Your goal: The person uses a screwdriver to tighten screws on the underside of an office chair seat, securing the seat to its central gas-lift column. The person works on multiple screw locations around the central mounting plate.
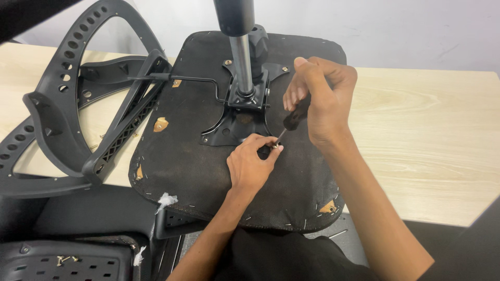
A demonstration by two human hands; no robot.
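Left hand (253, 158) pinched a screw (274, 147) while the right hand (321, 99) gripped a screwdriver (292, 118) on the upturned chair seat (187, 156)

The seat lay on the wooden table (427, 145), overhanging its near edge; the tip met the screw beside the metal base plate (237, 122), apparently seated. A tilted driver could slip and jab the left fingers, or drop the screw off the near edge
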